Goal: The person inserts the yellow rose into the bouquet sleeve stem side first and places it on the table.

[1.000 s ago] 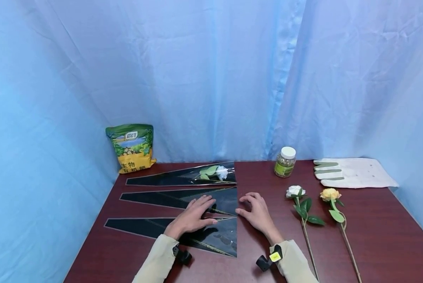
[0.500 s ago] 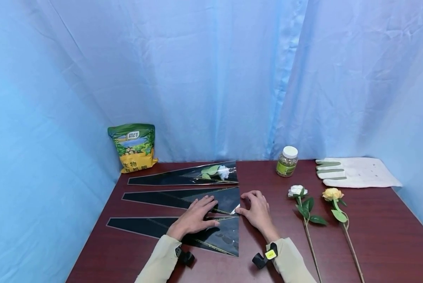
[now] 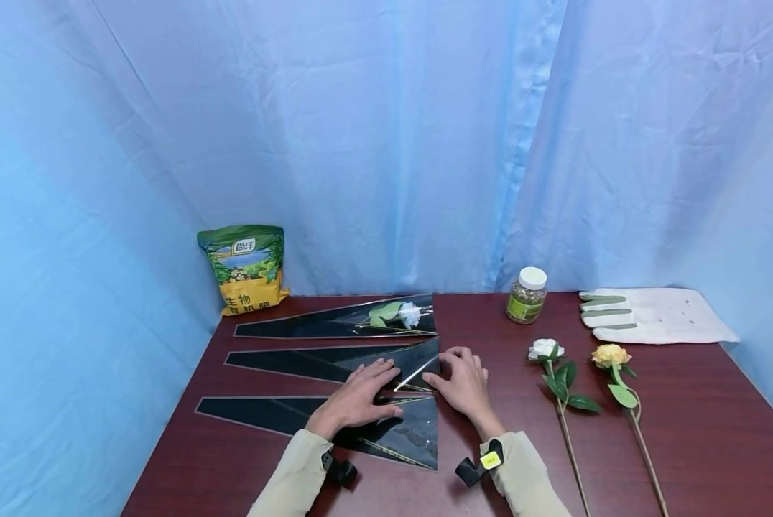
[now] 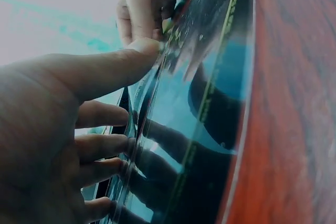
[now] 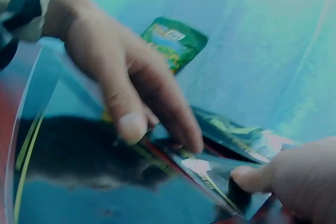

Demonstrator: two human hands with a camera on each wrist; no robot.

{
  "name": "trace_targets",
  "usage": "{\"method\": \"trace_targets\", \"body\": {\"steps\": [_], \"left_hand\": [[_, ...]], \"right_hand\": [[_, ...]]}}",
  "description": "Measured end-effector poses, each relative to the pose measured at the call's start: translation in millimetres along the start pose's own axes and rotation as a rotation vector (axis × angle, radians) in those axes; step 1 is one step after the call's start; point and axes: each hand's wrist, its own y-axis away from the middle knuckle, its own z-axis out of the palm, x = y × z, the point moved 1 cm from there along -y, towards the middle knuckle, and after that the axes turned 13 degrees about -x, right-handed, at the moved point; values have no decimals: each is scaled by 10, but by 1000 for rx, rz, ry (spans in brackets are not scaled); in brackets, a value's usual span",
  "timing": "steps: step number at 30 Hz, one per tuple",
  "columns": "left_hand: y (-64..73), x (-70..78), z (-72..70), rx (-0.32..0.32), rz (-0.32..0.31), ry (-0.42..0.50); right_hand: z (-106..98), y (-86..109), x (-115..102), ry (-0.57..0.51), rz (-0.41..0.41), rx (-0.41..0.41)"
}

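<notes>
Three tapered black flower sleeves lie side by side in the head view. My left hand [image 3: 354, 402] rests with fairly straight fingers on the middle sleeve [image 3: 276, 360], its thumb over the near sleeve [image 3: 399, 434]. At the wide end of the middle sleeve, my right hand [image 3: 465, 384] pinches the clear film by its edge. A bright crease runs across the film there; the right wrist view shows the right thumb [image 5: 252, 178] on it. The far sleeve [image 3: 296, 327] holds a pale flower [image 3: 409, 316] with green leaves.
A white rose [image 3: 544, 350] and a yellow rose [image 3: 610, 355] lie at the right, stems toward me. Along the back stand a green-and-yellow bag [image 3: 244, 269] and a white-lidded jar [image 3: 526, 294]. A white glove [image 3: 664, 316] lies at the back right.
The right hand has moved slightly left onto the middle sleeve's wide end. A bright crease has appeared and lengthened in the film. The left hand stays put on the sleeve.
</notes>
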Motion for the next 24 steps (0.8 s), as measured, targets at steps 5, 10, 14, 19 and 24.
{"method": "trace_targets", "body": {"steps": [5, 10, 14, 19, 24], "left_hand": [[-10, 34, 0, -5, -28, -24], [-41, 100, -53, 15, -33, -62], [-91, 179, -123, 59, -31, -39], [-226, 335, -210, 103, -10, 73], [-382, 464, -261, 113, -18, 154]], "right_hand": [[-94, 20, -12, -220, 2, -105], [-197, 32, -57, -419, 45, -188], [-252, 33, -62, -532, 71, -216], [-276, 22, -57, -627, 71, -243], [-266, 22, -69, -741, 65, -298]]}}
